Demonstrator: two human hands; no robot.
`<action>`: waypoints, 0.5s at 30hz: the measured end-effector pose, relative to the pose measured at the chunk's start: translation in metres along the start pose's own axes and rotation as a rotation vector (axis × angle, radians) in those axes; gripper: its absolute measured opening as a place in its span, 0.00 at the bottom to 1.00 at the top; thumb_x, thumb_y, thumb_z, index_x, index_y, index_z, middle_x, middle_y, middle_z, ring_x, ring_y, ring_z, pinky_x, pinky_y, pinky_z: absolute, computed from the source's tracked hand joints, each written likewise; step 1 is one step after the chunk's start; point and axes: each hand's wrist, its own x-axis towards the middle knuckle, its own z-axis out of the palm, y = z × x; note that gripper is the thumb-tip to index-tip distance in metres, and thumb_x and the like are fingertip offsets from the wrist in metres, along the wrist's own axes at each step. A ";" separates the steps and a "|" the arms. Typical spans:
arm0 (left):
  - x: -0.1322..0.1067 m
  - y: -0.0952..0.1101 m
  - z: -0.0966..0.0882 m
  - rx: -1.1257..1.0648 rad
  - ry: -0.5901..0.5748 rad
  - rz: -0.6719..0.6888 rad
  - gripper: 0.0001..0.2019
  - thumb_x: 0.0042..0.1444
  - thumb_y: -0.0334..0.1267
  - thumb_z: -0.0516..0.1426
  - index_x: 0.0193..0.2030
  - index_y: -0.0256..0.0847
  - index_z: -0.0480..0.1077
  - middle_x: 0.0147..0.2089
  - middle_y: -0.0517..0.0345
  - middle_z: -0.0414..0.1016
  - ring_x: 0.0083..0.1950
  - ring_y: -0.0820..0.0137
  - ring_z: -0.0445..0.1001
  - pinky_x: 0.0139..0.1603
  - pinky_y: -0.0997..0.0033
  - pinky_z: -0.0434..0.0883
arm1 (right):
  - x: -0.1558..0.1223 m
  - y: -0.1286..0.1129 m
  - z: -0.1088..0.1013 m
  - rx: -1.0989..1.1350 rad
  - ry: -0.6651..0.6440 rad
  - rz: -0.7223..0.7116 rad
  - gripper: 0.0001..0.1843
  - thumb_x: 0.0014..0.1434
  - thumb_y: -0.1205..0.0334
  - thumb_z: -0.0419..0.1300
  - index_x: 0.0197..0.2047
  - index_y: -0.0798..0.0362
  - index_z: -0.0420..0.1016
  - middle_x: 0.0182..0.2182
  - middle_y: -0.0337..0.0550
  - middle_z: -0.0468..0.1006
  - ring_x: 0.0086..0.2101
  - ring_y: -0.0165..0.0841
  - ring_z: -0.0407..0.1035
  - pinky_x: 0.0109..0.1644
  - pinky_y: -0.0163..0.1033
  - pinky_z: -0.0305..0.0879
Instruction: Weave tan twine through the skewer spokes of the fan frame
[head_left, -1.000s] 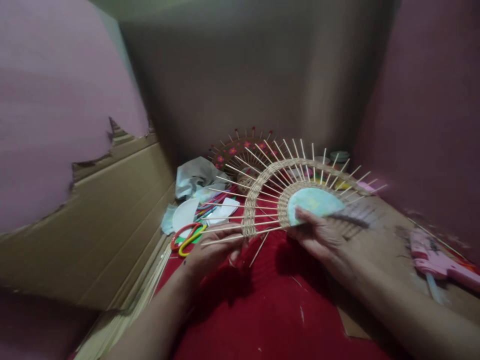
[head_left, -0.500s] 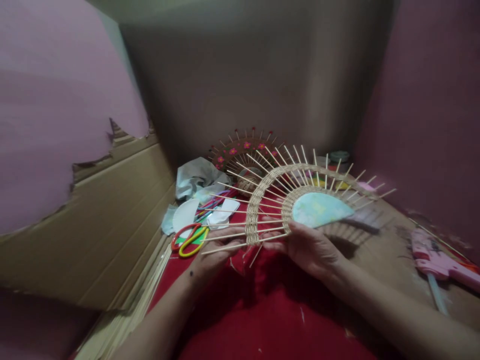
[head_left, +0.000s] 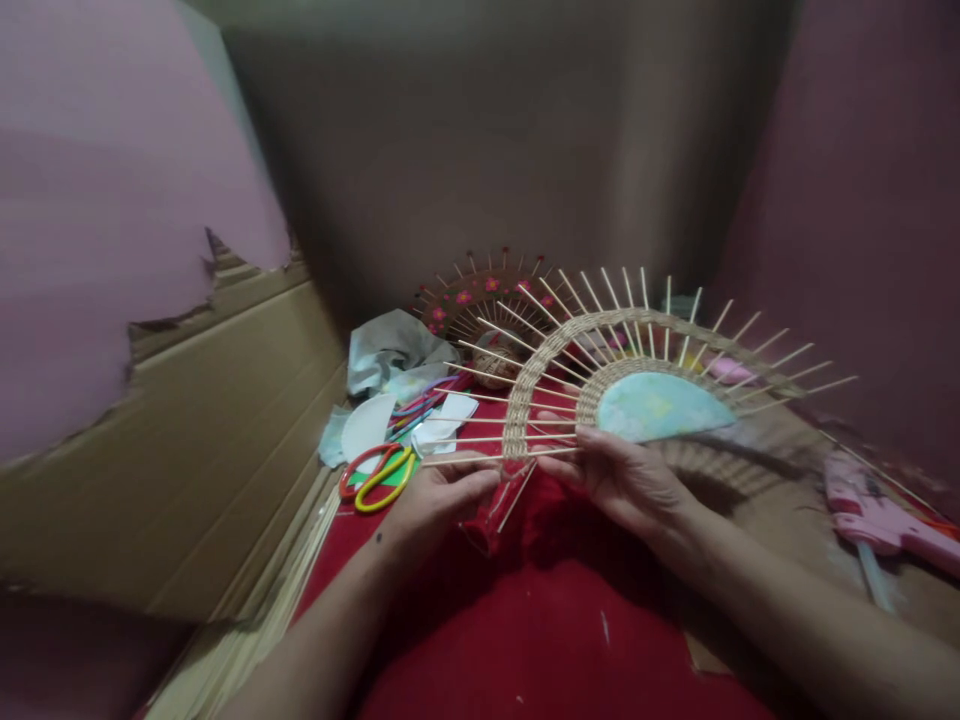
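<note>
A half-round woven stick fan is held up in front of me. Thin pale sticks radiate through two bands of twine, and a pale blue-green half-disc with yellowish patches covers its centre. My right hand is closed on the fan's inner lower left corner, thumb in front and fingers behind. At the lower end of the outer band, my left hand pinches the fan's edge between thumb and fingers; its fingertips are partly hidden. A loose strand and a thin stick hang below the band.
Scissors with red and yellow handles lie left, beside white cut pieces and crumpled grey cloth. A flowered fan and a twine ball are behind. A pink glue gun rests right on cardboard; torn cardboard stands left.
The fan has shifted right and slightly up, and its lower edge is more level. My left hand has moved right, its thumb now in front at the outer band's end.
</note>
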 end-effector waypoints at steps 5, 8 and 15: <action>-0.002 0.000 0.000 0.026 -0.043 -0.049 0.10 0.49 0.42 0.60 0.32 0.35 0.74 0.18 0.65 0.60 0.19 0.81 0.52 0.20 0.79 0.49 | 0.003 -0.002 -0.005 0.028 0.103 -0.046 0.04 0.48 0.74 0.63 0.25 0.57 0.74 0.23 0.35 0.76 0.28 0.26 0.71 0.54 0.47 0.66; -0.008 0.009 0.004 0.192 -0.074 0.068 0.09 0.51 0.41 0.59 0.33 0.36 0.75 0.23 0.61 0.67 0.23 0.78 0.60 0.24 0.77 0.57 | 0.005 -0.003 -0.006 0.039 0.116 -0.080 0.06 0.47 0.75 0.64 0.23 0.57 0.73 0.21 0.33 0.75 0.26 0.24 0.70 0.55 0.48 0.64; -0.016 0.025 -0.005 0.531 0.184 0.429 0.05 0.53 0.36 0.58 0.32 0.38 0.74 0.32 0.57 0.75 0.35 0.72 0.71 0.37 0.74 0.66 | 0.005 -0.003 -0.006 -0.102 0.039 -0.067 0.03 0.50 0.71 0.62 0.30 0.60 0.78 0.34 0.46 0.80 0.38 0.36 0.73 0.50 0.46 0.69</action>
